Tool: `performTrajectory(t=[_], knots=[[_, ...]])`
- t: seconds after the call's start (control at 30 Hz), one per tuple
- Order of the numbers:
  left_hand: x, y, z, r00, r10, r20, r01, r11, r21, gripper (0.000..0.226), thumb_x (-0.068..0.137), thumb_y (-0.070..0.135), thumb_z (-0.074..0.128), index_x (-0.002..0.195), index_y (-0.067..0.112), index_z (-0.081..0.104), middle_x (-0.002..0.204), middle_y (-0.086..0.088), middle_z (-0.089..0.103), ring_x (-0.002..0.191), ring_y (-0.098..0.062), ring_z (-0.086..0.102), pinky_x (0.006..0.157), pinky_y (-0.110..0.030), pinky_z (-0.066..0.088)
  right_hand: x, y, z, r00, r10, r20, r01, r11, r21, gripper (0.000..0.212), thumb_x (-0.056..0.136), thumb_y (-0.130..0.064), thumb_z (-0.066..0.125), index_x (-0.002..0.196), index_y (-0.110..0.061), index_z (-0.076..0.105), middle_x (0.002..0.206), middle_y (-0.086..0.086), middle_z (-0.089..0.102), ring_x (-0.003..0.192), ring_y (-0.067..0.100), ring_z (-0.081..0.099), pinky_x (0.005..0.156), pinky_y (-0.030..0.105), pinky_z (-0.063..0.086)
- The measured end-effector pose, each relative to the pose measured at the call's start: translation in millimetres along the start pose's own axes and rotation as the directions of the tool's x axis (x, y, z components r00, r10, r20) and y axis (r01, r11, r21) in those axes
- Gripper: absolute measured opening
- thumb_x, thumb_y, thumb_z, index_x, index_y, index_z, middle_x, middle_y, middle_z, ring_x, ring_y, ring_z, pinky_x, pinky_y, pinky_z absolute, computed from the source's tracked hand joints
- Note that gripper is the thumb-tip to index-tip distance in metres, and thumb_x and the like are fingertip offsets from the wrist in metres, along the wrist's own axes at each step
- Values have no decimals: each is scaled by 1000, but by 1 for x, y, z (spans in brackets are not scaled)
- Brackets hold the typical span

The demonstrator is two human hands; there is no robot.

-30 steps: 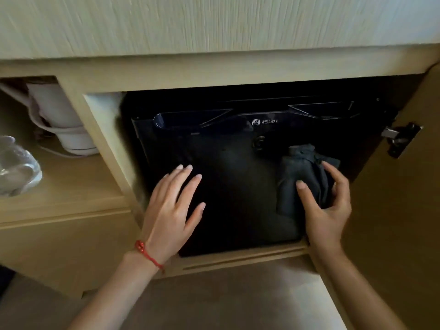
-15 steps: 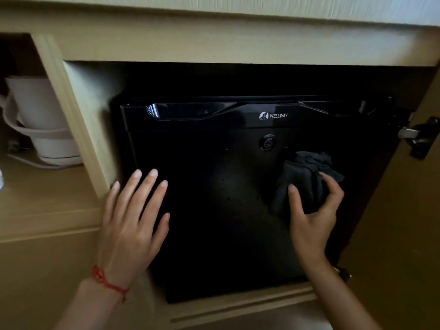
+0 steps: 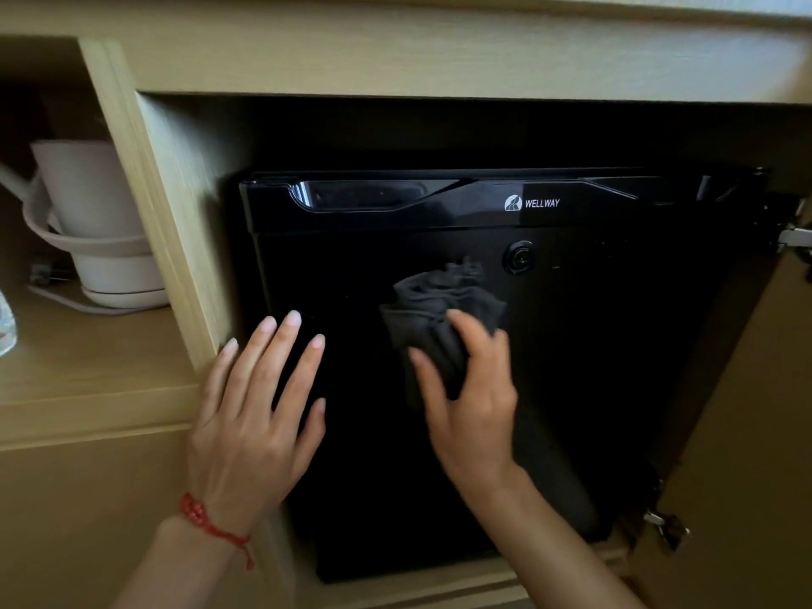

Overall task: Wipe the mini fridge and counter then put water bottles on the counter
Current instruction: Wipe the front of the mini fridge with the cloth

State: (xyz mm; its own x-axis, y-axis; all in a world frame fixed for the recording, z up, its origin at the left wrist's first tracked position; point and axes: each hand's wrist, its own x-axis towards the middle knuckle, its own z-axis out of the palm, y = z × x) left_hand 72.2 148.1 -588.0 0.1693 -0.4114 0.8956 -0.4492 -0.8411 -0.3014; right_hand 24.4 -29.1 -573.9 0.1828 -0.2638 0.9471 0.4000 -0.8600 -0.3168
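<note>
1. Mini fridge (image 3: 615,367): black, glossy, door shut, set inside a pale wood cabinet recess (image 3: 439,68); brand lettering and a round lock (image 3: 520,257) sat near 12 o'clock on the door.
2. Cloth (image 3: 439,309): dark grey, bunched, pressed against the door just at 7 o'clock of the lock.
3. Right hand (image 3: 472,389): fingers curled around the cloth's lower part, closed on it and holding it to the door.
4. Left hand (image 3: 255,410): flat, fingers spread, holding nothing; rested on the door's 9 o'clock edge, little finger touching the cabinet upright. A red cord bracelet (image 3: 211,525) circled the wrist.
5. Step in hand, as judged: wiping the fridge front. The bench top and water bottles were out of view, those steps apparently still to come.
6. Next move, as judged: sweep the cloth over the unwiped door, toward 3 and 6 o'clock, keeping pressure even.
7. Surroundings: open shelf (image 3: 88,367) at 9 o'clock bearing a white kettle (image 3: 96,222) on its base; cabinet door hinge (image 3: 791,237) at 3 o'clock.
</note>
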Motion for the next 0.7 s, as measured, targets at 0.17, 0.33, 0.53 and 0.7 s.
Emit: performTrajectory(t=[0.17,0.33,0.53,0.7], knots=[[1,1,-2,1000,-8,15,8,1000,-10,47,91,23,46,135,7,43,142,-16,39,134,-27,33,111,-44,25,7,-12,10,968,-215,129,228,969,-96,30,91,-26,56,115,-12,44,88,17,62,72,23,64,54,29,55],[1,-1,-6,1000,-15,8,16,999,-48,44,93,24,42,133,5,44,141,-17,40,134,-29,32,112,-46,23,16,2,-6,992,-115,57,124,976,-177,36,86,-27,57,116,-13,44,86,21,61,72,27,61,58,33,53],[-6,-14,-9,998,-55,9,56,998,-33,47,92,25,42,134,5,42,143,-16,37,134,-31,31,112,-47,22,24,15,-18,965,134,-223,-153,986,-72,43,81,-10,62,115,11,46,103,11,47,97,2,43,88,-2,28],[-12,-20,-9,998,-56,-3,56,998,-20,49,91,25,43,135,5,40,145,-15,33,135,-31,29,112,-47,24,17,-13,10,960,158,-231,-151,987,46,42,82,-14,60,115,8,46,106,6,45,99,5,47,91,4,32]])
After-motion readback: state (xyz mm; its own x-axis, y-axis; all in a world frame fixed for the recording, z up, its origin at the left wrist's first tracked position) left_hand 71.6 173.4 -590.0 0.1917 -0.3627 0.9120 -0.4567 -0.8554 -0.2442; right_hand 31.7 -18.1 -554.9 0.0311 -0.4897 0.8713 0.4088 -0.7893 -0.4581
